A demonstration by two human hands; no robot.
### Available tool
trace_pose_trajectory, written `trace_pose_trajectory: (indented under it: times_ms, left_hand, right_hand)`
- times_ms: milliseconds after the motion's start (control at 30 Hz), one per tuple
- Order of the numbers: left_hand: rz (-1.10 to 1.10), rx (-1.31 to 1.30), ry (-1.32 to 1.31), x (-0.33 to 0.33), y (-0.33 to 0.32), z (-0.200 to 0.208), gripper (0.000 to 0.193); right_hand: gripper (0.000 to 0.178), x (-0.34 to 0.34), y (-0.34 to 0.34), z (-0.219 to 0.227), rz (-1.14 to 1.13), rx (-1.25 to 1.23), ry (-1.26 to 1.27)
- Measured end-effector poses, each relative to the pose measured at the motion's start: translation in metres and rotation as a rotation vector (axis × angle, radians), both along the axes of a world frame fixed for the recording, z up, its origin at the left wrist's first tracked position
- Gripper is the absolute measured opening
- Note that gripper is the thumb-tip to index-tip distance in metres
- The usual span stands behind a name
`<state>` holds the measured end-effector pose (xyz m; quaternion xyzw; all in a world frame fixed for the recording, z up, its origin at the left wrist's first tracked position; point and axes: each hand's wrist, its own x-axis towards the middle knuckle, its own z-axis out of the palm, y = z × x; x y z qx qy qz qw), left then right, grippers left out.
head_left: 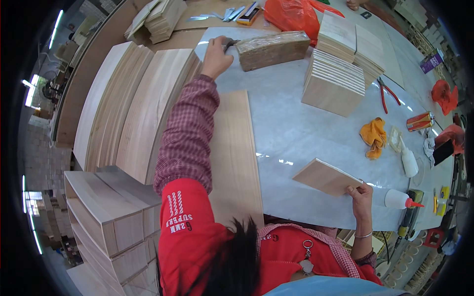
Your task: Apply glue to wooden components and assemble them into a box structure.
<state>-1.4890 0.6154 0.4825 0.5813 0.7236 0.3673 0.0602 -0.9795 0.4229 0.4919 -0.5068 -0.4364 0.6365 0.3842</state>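
Note:
My left hand (217,56) reaches to the far side of the table. Its fingers close around a small dark object (230,44) whose kind I cannot make out. Beside it lies a long brown block (272,50) wrapped in clear film. Near the front edge my right hand (361,194) grips a thin rectangular wooden board (328,177) by its right end, holding it tilted over the table. Under my left forearm lies a long wooden panel (236,158), partly hidden by my sleeve.
Stacked long boards (148,98) stand at the left, above wooden boxes (113,217). Small panels (333,84) are piled at the far right. Red-handled pliers (388,95), an orange cloth (374,137), a white bottle (409,163) and a red-tipped glue bottle (398,199) lie rightward.

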Motion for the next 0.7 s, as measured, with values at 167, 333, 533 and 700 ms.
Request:
trace_pose_trajectory:
  times_ms: [167, 333, 533, 700]
  left_hand:
    - [-0.131, -0.079, -0.297, 0.035, 0.004, -0.001, 0.058]
    - [-0.143, -0.108, -0.329, 0.021, 0.016, -0.010, 0.056]
    - [-0.144, -0.241, -0.473, 0.013, 0.029, 0.009, 0.060]
    - [-0.147, -0.214, -0.487, -0.004, 0.035, 0.009, 0.059]
  right_hand:
    - [0.016, -0.003, 0.003, 0.001, -0.005, 0.016, -0.002]
    - [0.014, -0.003, 0.002, 0.002, 0.006, 0.001, -0.031]
    - [0.012, -0.010, 0.005, 0.011, -0.018, -0.007, -0.043]
    - [0.012, -0.008, 0.010, 0.008, 0.005, -0.002, -0.047]
